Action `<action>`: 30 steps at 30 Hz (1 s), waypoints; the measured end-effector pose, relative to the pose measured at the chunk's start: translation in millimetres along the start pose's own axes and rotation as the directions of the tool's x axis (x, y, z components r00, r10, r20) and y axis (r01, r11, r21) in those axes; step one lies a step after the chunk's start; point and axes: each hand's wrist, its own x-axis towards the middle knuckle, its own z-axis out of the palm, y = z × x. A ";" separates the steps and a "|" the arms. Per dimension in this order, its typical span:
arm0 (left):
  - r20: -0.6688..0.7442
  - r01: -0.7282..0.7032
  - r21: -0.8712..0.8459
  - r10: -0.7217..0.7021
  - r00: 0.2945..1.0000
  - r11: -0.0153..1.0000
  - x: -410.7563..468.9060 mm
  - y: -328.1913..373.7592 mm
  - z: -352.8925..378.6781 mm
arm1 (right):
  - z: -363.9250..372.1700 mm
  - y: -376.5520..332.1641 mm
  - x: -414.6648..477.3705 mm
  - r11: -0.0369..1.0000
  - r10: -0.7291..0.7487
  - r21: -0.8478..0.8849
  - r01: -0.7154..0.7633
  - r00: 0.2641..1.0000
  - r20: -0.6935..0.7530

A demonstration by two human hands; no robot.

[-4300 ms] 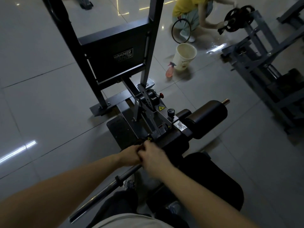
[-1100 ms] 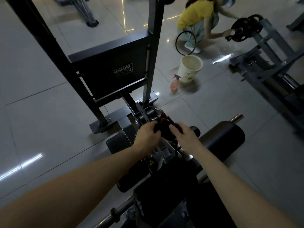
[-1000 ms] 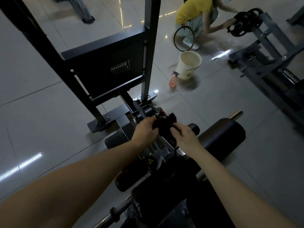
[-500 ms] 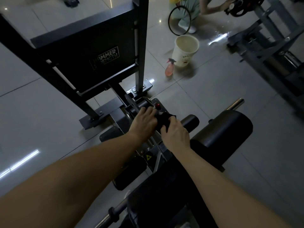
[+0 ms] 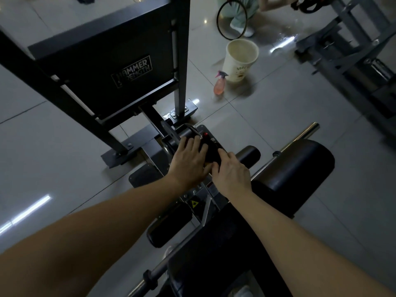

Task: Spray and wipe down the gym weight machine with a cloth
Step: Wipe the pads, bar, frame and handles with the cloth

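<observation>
Between left hand (image 5: 188, 161) and right hand (image 5: 231, 174) lies the dark cloth (image 5: 211, 153).

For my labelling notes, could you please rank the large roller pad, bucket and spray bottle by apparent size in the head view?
1. Large roller pad, though nearer the camera.
2. White bucket.
3. Pink spray bottle.
</observation>
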 end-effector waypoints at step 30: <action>0.258 -0.206 0.161 0.160 0.953 0.965 69.2 -24.0 -36.3 | -3.1 -0.1 0.7 1.000 -0.012 -0.027 0.012 1.000 0.003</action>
